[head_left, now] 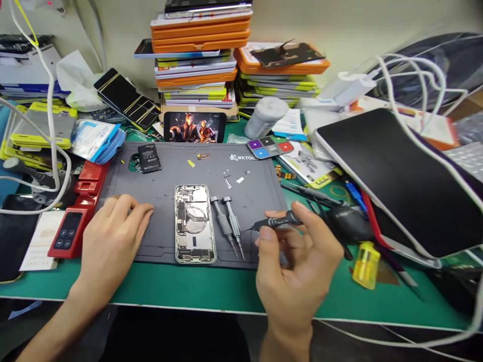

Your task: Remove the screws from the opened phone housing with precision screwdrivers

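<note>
An opened phone (191, 223) lies on the dark grey work mat (162, 176), its inner boards and round coil exposed. Held between thumb and fingers, a dark precision screwdriver (281, 221) is in my right hand (298, 261), its thin tip pointing left above the mat. My left hand (113, 236) rests palm down at the mat's left side with fingers curled together; anything inside them is hidden. Between the phone and my right hand lie two grey screwdrivers (222, 221) side by side. Small metal parts (227, 182) are scattered behind them.
A black battery (149, 159) sits at the mat's back left. Behind it, a phone playing video (194, 127) leans before stacked orange boxes (199, 37). A red device (71, 231) flanks my left hand. Right are a black-topped slab (400, 176), a yellow-handled tool (366, 265) and white cables.
</note>
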### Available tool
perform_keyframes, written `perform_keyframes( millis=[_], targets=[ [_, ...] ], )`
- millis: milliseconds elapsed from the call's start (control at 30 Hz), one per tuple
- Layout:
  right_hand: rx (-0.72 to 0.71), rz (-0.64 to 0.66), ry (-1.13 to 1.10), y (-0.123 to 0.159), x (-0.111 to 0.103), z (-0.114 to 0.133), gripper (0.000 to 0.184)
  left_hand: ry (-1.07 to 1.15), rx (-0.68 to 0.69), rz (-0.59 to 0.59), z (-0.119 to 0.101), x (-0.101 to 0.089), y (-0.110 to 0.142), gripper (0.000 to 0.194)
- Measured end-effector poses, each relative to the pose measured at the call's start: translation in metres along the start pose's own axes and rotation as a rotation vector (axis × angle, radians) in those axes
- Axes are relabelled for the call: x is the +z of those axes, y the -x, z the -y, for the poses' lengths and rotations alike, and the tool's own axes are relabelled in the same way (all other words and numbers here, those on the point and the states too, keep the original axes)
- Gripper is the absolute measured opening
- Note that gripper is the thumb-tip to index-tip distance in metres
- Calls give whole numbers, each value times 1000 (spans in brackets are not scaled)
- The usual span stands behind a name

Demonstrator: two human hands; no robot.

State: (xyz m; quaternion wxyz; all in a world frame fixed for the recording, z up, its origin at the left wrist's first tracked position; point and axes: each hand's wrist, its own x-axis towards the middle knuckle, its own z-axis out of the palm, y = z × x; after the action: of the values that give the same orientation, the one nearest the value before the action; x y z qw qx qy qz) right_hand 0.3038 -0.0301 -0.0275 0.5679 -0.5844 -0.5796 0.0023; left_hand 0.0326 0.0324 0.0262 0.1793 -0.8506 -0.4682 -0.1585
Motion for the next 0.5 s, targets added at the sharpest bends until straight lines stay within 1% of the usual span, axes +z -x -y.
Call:
perform_keyframes(
  millis=[167, 400, 500],
  targets=[
    [26, 13, -26, 3, -1, -1, 77, 39, -13, 4, -3, -3, 2, 15],
    [9, 25, -8, 1, -1, 1, 76, 73, -27, 11, -1, -5, 3, 13],
    [32, 30, -22, 1, -1, 1, 76, 89, -29, 1, -1, -5, 3, 12]
  ],
)
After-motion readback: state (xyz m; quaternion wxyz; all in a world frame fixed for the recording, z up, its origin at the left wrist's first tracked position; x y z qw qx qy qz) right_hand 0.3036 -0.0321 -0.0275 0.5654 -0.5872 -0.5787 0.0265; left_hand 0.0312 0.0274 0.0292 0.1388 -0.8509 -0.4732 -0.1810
